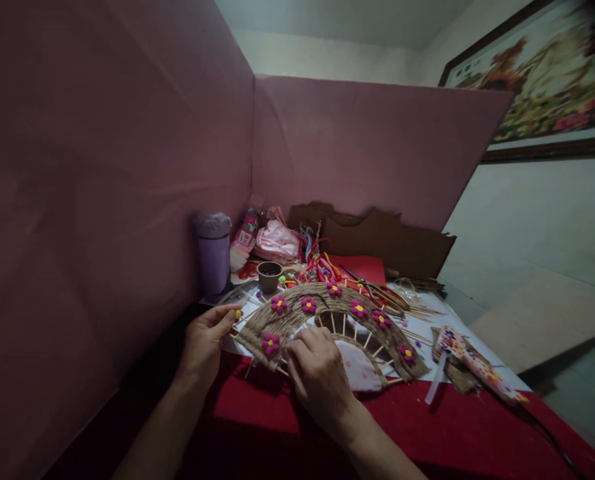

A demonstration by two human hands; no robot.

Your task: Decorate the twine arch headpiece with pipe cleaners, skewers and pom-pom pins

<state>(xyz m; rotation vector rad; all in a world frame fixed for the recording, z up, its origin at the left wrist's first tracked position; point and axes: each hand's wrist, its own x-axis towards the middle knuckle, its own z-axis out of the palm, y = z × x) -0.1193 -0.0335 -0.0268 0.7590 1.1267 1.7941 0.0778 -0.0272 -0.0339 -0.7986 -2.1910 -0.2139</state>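
A handmade fan point(297, 303) of woven brown cord on wooden sticks lies in front of me, with magenta felt-like flowers with yellow centres along its arc. A pale pink dotted semicircle point(360, 367) forms its base. At the fan's left edge, my left hand point(205, 340) pinches a small yellow ball point(238, 314) between thumb and fingertips, close to the stick ends. My right hand point(320, 373) has its fingers curled over the fan's inner sticks and base, gripping it; the fingertips are partly hidden.
Behind the fan stand a purple tumbler point(214, 257), a small brown cup point(269, 277) and a bottle point(249, 227). Scissors point(377, 290) lie by red paper point(360, 268). A corded, flower-patterned tool point(477, 367), perhaps a glue gun, rests right. Pink panels point(367, 147) wall the table.
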